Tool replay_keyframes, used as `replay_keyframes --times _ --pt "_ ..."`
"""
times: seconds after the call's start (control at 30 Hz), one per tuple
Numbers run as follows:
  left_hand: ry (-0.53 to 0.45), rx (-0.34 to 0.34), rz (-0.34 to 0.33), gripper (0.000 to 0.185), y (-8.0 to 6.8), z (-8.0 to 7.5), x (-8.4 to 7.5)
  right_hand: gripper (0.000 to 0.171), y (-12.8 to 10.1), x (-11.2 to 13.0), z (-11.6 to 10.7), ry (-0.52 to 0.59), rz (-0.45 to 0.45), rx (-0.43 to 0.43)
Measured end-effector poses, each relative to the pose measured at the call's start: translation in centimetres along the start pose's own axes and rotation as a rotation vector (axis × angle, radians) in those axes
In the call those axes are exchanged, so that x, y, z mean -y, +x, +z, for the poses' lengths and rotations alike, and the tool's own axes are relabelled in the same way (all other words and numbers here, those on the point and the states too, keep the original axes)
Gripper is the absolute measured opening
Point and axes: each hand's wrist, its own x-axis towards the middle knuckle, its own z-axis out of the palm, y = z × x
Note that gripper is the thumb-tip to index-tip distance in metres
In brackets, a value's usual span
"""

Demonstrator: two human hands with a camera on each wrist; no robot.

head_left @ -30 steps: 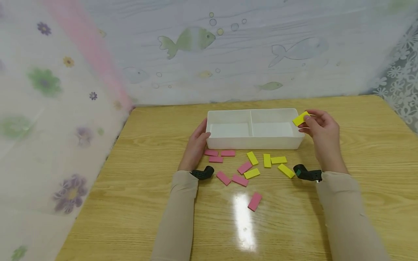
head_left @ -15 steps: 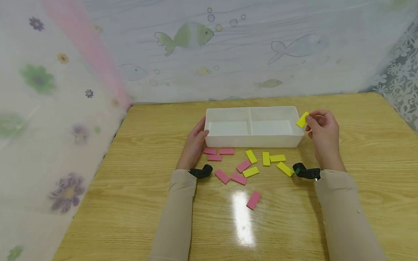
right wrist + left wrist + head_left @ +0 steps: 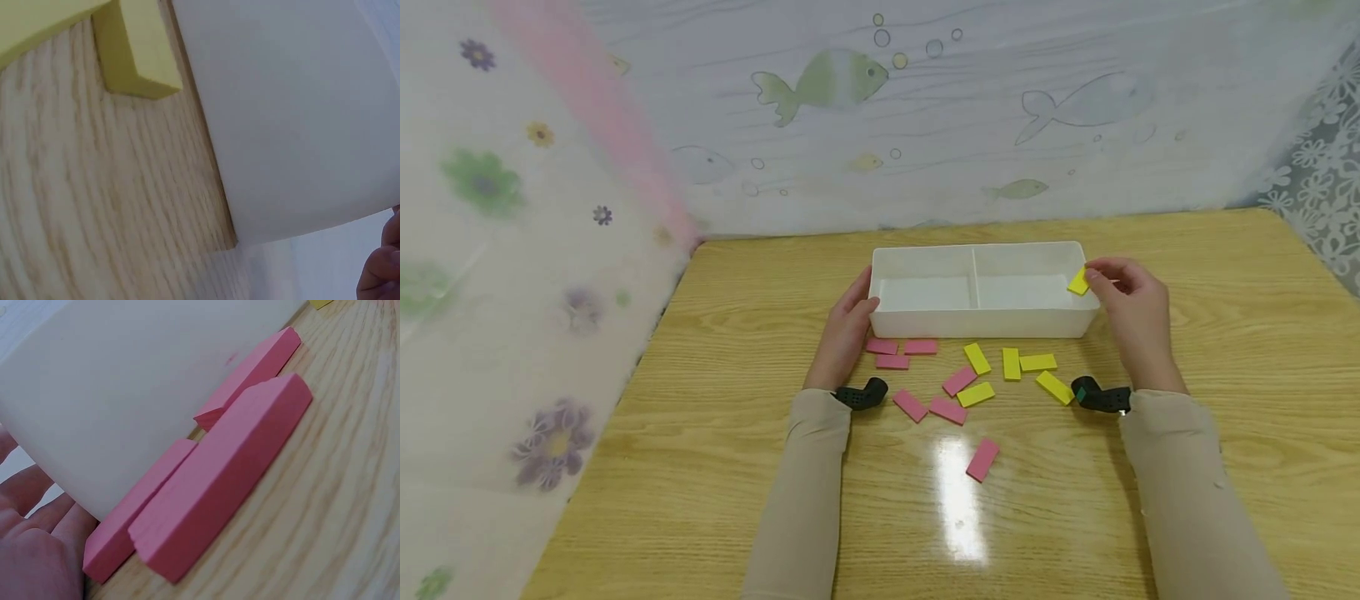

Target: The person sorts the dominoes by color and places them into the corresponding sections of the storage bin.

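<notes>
Smooth plastic box (image 3: 981,323), glossy table (image 3: 1037,508)

I note a wood-grain table (image 3: 700,467), light yellow-brown, its surface glossy. At 6 o'clock on it I record a bright white reflection (image 3: 958,500), elongated toward me; its light source lies out of frame. At 12 o'clock, behind the far edge, stands a pale printed covering (image 3: 955,125) bearing a green-and-white fish (image 3: 838,81), bubbles and wavy lines; an outlined fish (image 3: 1090,100) appears at 1 o'clock. At 10 o'clock a pink band (image 3: 602,125) borders a white side covering (image 3: 445,350) with purple, green and orange flowers. At 2 o'clock I observe white floral lacework (image 3: 1318,171) over grey.
</notes>
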Motion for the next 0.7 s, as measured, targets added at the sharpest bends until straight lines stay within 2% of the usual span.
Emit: replay_keyframes --times 0.23,0.37,0.53,0.7 --pt "0.003 -0.009 -0.009 0.050 -0.12 -0.07 0.01 0.039 -0.20 -0.04 0.10 -0.064 -0.002 0.047" --pt "-0.005 -0.005 -0.002 0.051 -0.15 -0.09 0.08 0.041 -0.17 -0.12 0.23 -0.096 -0.012 0.035" --pt "-0.008 0.007 0.009 0.050 0.03 -0.14 0.23 0.045 -0.07 -0.26 0.39 -0.101 -0.001 -0.006" --pt "-0.003 0.008 0.006 0.050 0.12 -0.23 0.33 0.045 -0.20 -0.29 0.17 -0.088 -0.007 0.039"
